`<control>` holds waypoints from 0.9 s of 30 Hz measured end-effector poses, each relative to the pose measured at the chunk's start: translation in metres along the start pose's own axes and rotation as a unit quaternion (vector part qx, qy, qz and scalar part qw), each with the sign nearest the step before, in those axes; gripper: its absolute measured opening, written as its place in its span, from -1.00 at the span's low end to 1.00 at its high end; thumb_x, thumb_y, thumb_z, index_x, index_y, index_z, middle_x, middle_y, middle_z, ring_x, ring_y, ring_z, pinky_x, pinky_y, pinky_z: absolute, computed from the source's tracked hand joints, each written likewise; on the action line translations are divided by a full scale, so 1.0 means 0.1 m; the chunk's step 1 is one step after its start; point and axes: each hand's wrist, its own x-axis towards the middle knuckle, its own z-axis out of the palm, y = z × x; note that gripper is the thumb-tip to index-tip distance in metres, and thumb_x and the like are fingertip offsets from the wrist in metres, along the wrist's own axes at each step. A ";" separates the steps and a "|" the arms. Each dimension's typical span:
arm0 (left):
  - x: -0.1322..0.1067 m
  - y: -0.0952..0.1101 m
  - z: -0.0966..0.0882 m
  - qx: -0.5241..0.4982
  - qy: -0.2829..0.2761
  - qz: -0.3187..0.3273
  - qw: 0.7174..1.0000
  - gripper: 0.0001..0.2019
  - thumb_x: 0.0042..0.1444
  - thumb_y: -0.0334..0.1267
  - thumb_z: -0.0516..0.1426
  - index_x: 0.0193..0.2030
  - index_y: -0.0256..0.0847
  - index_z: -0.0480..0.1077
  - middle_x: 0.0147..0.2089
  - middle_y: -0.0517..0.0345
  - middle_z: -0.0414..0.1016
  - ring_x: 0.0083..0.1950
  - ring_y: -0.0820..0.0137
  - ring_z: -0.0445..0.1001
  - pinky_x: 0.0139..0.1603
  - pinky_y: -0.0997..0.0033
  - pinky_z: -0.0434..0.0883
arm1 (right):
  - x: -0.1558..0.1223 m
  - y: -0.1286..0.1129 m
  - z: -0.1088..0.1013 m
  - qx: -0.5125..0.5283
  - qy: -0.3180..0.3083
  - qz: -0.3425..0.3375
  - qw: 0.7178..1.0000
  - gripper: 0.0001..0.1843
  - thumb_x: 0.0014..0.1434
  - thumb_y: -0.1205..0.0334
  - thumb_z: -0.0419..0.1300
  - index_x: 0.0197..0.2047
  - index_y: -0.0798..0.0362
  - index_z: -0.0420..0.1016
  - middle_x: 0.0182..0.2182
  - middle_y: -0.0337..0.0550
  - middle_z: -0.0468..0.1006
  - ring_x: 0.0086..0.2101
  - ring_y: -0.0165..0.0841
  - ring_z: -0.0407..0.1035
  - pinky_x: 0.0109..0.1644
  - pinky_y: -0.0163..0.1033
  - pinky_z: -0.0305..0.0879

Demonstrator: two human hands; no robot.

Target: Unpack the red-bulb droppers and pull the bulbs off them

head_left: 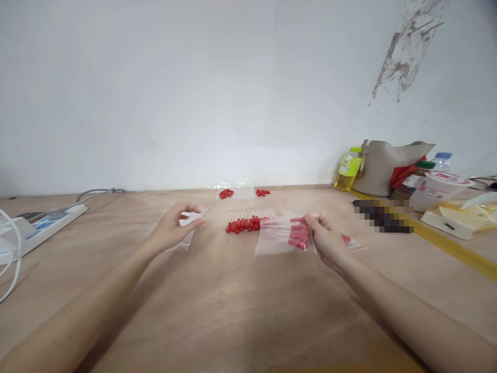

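My right hand (326, 237) pinches one end of a clear plastic bag (272, 243) and lifts it above the table. Inside the bag are several pale sticks with red heads, the red ends nearest my fingers. To the left, my left hand (174, 227) is curved, thumb and fingers apart, with nothing visibly gripped. Below it lies another clear bag (187, 242). Between my hands, a row of red-headed sticks (243, 224) rests on the table, heads toward me; the raised bag covers its right end. Behind my right hand another bag (353, 243) with red in it partly shows.
Two small groups of red pieces (225, 194) lie near the wall beside clear plastic. At the left is a white power strip (46, 230) with cables. A yellow-green bottle (348, 170), a grey bag (376, 168), a lidded tub (438, 192) and yellow tape (446, 241) occupy the right.
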 end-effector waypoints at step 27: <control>-0.59 0.61 0.57 -0.006 -0.197 0.197 0.960 -0.80 0.14 -0.20 0.00 -0.18 -0.15 0.40 -0.17 0.06 0.37 -0.15 0.36 0.36 -0.13 0.37 0.32 | -0.26 -0.02 0.08 -0.417 -0.501 -0.264 0.711 -0.33 -0.29 -0.13 0.33 -0.03 -0.23 0.39 0.00 -0.22 0.32 -0.03 -0.23 0.20 0.08 -0.09 0.00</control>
